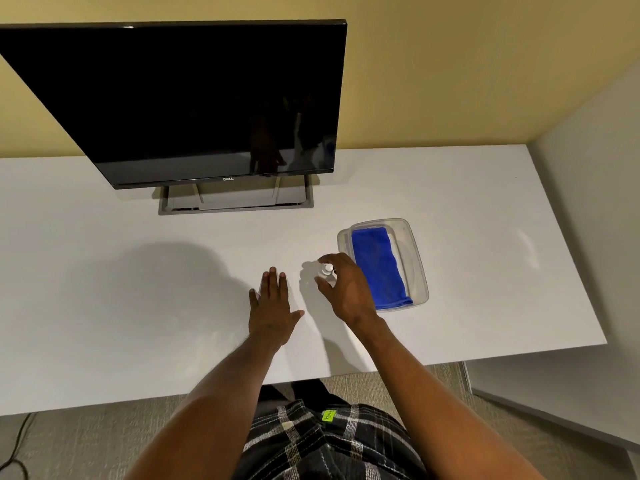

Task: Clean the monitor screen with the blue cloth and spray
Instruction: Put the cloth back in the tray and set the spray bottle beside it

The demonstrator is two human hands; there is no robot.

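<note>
A black monitor (194, 105) with a dark screen stands on its grey base at the back of the white desk (138, 306). A small clear spray bottle (327, 270) with a white top stands upright on the desk. My right hand (343, 289) curls around it from the right, fingers and thumb on either side of the top. A folded blue cloth (379, 265) lies in a clear plastic tray (417, 271) just right of that hand. My left hand (273, 306) rests flat on the desk, fingers apart, left of the bottle.
The monitor's grey stand base (235, 202) sits between the screen and my hands. A grey partition (588, 202) closes off the desk's right side. The desk's front edge runs just above my lap. A dark cable (17, 445) lies on the carpet at lower left.
</note>
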